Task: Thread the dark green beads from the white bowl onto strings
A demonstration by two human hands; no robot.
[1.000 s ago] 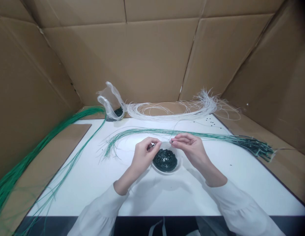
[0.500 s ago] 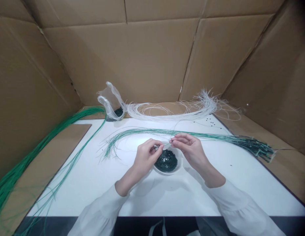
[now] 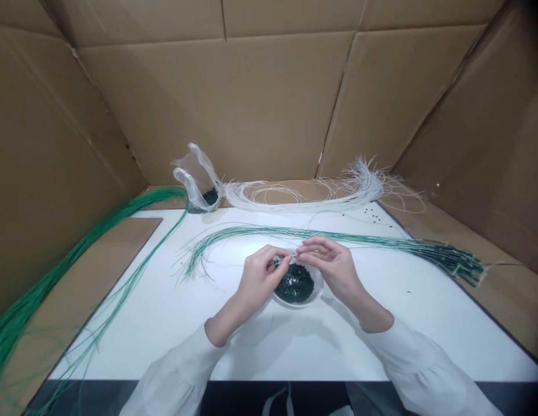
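Just above a white bowl [image 3: 317, 293] of dark green beads [image 3: 295, 284], my two hands meet fingertip to fingertip. My left hand [image 3: 262, 273] pinches a thin pale strand [image 3: 293, 256], with a few dark beads [image 3: 276, 262] at its fingers. My right hand [image 3: 328, 261] is closed at the other end of the strand, thumb and forefinger together. Whether a bead is between the right fingertips is too small to tell. Behind the hands, green strands [image 3: 260, 230] run across the table to a beaded cluster [image 3: 451, 257] at the right.
A clear plastic bag [image 3: 191, 184] with dark beads stands at the back. Beside it lies a coiled bundle of white strands [image 3: 295, 202]. Long green strands [image 3: 69, 260] hang along the left side. Several loose beads [image 3: 373, 215] dot the white tabletop [image 3: 164, 323]. Cardboard walls [image 3: 208, 104] enclose the space.
My right hand has shifted slightly left, and the fingertips of both hands are closer together. A shorter length of strand shows between them.
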